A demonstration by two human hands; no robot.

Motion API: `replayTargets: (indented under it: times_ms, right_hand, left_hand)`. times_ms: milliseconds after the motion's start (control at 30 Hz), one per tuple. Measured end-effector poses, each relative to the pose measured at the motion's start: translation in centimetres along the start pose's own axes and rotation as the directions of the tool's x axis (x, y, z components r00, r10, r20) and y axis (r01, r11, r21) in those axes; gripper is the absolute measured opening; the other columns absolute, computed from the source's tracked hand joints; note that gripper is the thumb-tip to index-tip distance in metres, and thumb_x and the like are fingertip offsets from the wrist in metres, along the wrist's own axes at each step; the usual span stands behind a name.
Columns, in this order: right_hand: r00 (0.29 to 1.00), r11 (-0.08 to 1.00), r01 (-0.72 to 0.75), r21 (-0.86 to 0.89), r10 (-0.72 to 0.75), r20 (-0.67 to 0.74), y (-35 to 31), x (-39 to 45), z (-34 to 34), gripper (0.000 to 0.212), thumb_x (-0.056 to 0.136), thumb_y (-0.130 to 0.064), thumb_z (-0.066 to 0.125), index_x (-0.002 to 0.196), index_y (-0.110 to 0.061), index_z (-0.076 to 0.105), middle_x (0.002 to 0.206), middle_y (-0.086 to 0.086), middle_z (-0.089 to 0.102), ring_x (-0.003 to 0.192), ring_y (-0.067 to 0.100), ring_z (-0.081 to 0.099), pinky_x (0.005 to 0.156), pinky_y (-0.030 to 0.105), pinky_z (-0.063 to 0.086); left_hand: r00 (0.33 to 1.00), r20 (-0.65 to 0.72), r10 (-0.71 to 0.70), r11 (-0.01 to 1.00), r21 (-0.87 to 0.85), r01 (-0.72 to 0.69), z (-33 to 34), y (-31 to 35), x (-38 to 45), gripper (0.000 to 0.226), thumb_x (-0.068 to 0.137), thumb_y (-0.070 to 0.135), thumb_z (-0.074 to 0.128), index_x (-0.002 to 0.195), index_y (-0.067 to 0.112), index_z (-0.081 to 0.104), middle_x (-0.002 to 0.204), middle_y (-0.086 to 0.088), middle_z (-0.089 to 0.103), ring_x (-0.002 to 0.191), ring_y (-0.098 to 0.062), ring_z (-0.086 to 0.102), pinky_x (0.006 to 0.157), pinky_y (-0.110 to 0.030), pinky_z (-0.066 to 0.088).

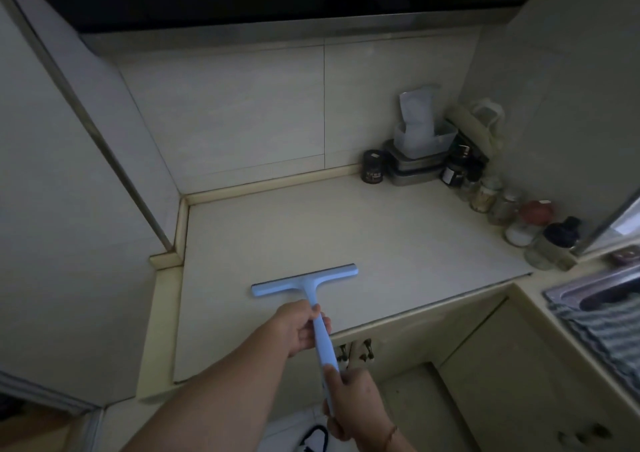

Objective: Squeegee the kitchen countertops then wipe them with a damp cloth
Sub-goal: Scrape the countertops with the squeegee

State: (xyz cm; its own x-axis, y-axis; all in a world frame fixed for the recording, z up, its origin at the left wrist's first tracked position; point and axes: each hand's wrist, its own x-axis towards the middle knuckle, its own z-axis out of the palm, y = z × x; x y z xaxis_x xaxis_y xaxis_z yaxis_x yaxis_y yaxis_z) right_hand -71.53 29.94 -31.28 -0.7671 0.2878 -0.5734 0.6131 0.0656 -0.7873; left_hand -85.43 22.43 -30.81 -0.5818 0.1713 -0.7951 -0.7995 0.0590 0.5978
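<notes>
While both hands' fingers wrap the squeegee (304, 281) handle (partly hidden), its blade rests on the countertop (346, 230).

No text could be read. The short dark round jar (373, 171) near the back wall carried a label with pale marks, too blurred to make out; the dark glass bottle (453, 174) beside the metal tins bore a white label, equally illegible.

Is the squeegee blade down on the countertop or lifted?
Down, as far as the head view shows: the squeegee head lies against the countertop with no visible gap. Left hand and right hand grip its handle.
</notes>
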Motion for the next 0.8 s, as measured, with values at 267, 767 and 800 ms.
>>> replayTargets:
  times_ms: [267, 767, 800]
  right_hand:
    - [0.996, 0.996, 0.089, 0.010, -0.089, 0.005, -2.7, 1.1, -2.9, 0.045, 0.095, -0.034, 0.053, 0.061, -0.006, 0.062, 0.048, 0.006, 0.059, 0.035, 0.020, 0.050, 0.038, 0.021, 0.034]
    - [0.996, 0.992, 0.084, 0.099, -0.086, 0.010, -17.6, 26.1, -10.5, 0.049, 0.098, -0.030, 0.054, 0.087, 0.017, 0.063, 0.055, 0.011, 0.057, 0.033, 0.018, 0.042, 0.037, 0.018, 0.030]
    - [0.997, 0.992, 0.071, 0.103, -0.073, 0.015, -18.1, 27.5, -10.7, 0.049, 0.098, -0.031, 0.054, 0.088, 0.016, 0.063, 0.056, 0.011, 0.057, 0.033, 0.018, 0.043, 0.037, 0.018, 0.031]
  left_hand:
    - [0.996, 0.087, 0.031, 0.998, -0.065, -0.025, 1.1, 2.7, 0.9, 0.018, 0.099, 0.009, 0.047, 0.087, 0.001, 0.058, 0.062, -0.008, 0.069, 0.056, -0.017, 0.067, 0.049, -0.026, 0.054]
    - [0.990, 0.083, 0.117, 0.988, -0.107, -0.108, 9.9, 23.7, 17.6, 0.017, 0.099, 0.016, 0.049, 0.093, 0.003, 0.057, 0.054, -0.005, 0.068, 0.048, -0.013, 0.066, 0.045, -0.023, 0.055]
    - [0.991, 0.071, 0.114, 0.989, -0.104, -0.106, 10.2, 24.4, 18.6, 0.018, 0.099, 0.016, 0.049, 0.090, 0.003, 0.057, 0.054, -0.005, 0.068, 0.048, -0.013, 0.066, 0.046, -0.023, 0.055]
